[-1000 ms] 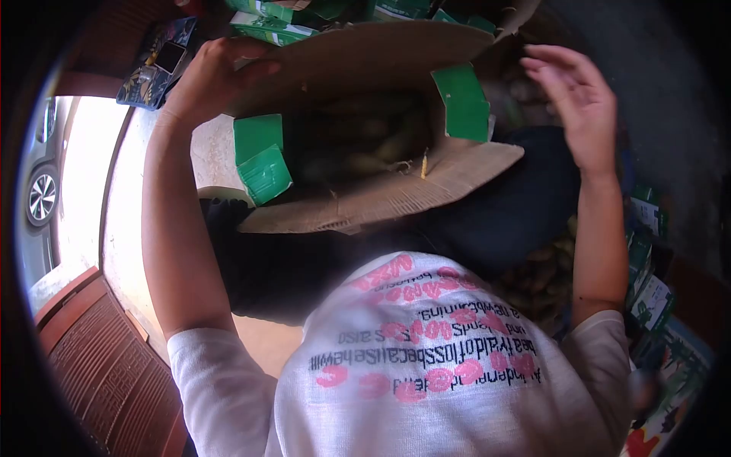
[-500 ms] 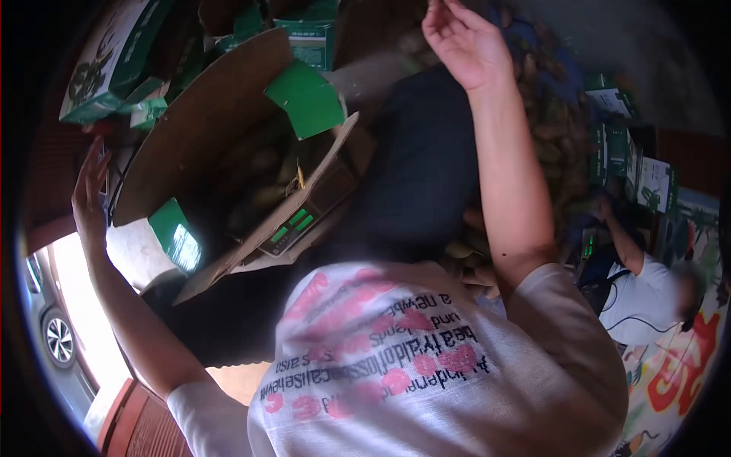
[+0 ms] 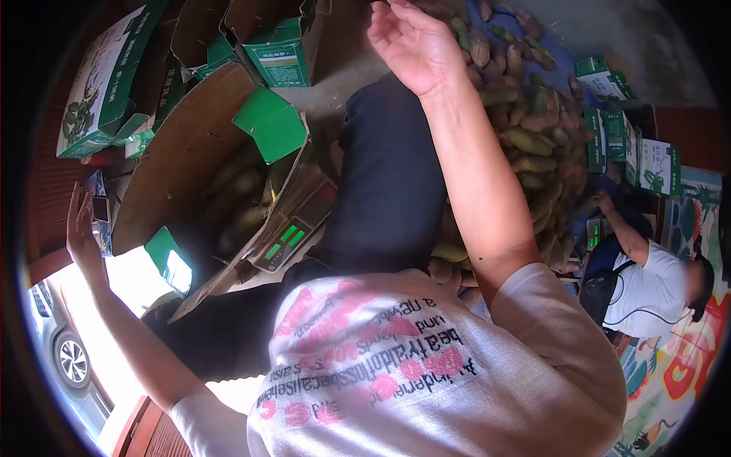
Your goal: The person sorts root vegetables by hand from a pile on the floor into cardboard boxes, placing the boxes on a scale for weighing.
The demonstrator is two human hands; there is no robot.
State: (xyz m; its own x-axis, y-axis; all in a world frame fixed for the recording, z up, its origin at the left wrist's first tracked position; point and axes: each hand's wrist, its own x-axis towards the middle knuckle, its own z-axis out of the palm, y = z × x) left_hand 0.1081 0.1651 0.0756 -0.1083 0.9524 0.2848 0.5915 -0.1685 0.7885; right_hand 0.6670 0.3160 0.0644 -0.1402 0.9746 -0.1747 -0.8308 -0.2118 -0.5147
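Observation:
My left hand (image 3: 82, 228) is stretched out at the far left, fingers extended and nothing in them, beside a small dark-faced object (image 3: 101, 209). Palm up and fingers loosely apart, my right hand (image 3: 420, 47) is raised at the top and looks unoccupied; its fingertips run out of view. Between my arms sits an open cardboard box (image 3: 171, 145) with green flaps (image 3: 270, 123). Elongated brownish-green produce (image 3: 244, 186) lies in its shadowed inside. Against the box's near side is a digital scale (image 3: 285, 242) with lit green figures. Neither hand touches the box.
More green-and-white cartons (image 3: 103, 84) stand upper left and right. A large heap of produce (image 3: 533, 145) spreads to the right of my arm, partly over blue sheeting. Another person (image 3: 647, 289) is at the far right near a second scale (image 3: 594, 233). A car (image 3: 72, 358) shows lower left.
My right hand has moved left and slightly lower in view. My left hand appears a little lower. The whole view has shifted and brightened, showing more of the heap.

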